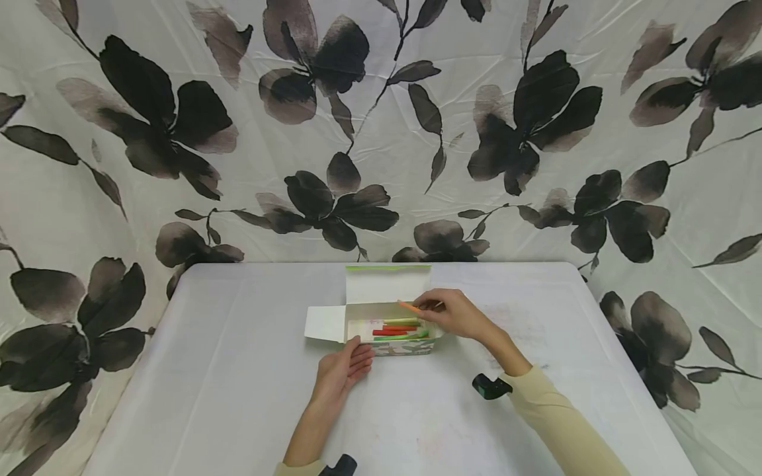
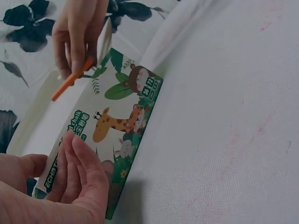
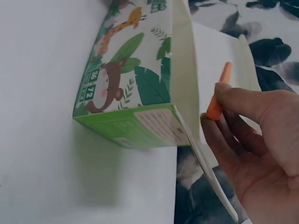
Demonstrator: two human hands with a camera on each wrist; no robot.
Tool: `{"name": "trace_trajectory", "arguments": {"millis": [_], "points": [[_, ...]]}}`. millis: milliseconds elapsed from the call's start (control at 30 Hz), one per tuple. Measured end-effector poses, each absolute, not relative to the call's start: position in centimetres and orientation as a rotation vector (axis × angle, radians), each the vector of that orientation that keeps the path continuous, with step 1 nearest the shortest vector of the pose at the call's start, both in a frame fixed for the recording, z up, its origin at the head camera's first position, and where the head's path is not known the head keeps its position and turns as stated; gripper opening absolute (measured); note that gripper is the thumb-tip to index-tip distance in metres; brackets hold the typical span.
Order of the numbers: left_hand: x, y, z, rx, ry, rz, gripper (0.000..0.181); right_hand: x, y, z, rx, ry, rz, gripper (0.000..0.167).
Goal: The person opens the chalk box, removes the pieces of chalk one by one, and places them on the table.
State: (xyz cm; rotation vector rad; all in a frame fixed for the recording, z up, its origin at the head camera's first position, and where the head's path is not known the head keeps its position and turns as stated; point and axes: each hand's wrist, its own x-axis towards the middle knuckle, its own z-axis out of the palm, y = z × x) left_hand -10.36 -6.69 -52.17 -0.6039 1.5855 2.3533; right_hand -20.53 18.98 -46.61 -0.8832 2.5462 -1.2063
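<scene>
A cardboard chalk box [image 1: 401,348] with cartoon animals on its front stands on the table with its lid raised. Inside lie several green, yellow and red chalk sticks [image 1: 395,332]. Over the right part of the open box, my right hand [image 1: 448,312] pinches an orange chalk stick [image 3: 220,93] between thumb and fingers, clear of the other sticks. My left hand [image 1: 343,370] holds the box at its front left corner, the thumb by the top edge and the fingers along the printed front [image 2: 117,126]. From the wrist cameras, the box's contents are hidden.
The box's raised lid [image 1: 387,284] stands at the back, and a side flap [image 1: 324,323] sticks out to the left. Faint coloured smudges mark the white table cover [image 1: 238,383]. Behind the table hangs a floral cloth [image 1: 381,132].
</scene>
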Motion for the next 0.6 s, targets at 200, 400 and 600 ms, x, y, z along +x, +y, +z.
{"name": "trace_trajectory", "arguments": {"millis": [200,400,600], "points": [[-10.3,-6.9,-52.1,-0.596,1.581,2.346,0.043,-19.9,21.1,-46.4,-0.649,2.568,-1.384,0.024],[-10.2,-6.9,-52.3,-0.579,1.584,2.337,0.046,-19.1,23.2,-45.8,-0.415,2.573,-1.552,0.031],[-10.4,-6.9,-52.3,-0.61,1.581,2.328,0.041,-18.7,25.4,-46.2,-0.19,2.524,-1.71,0.039]]}}
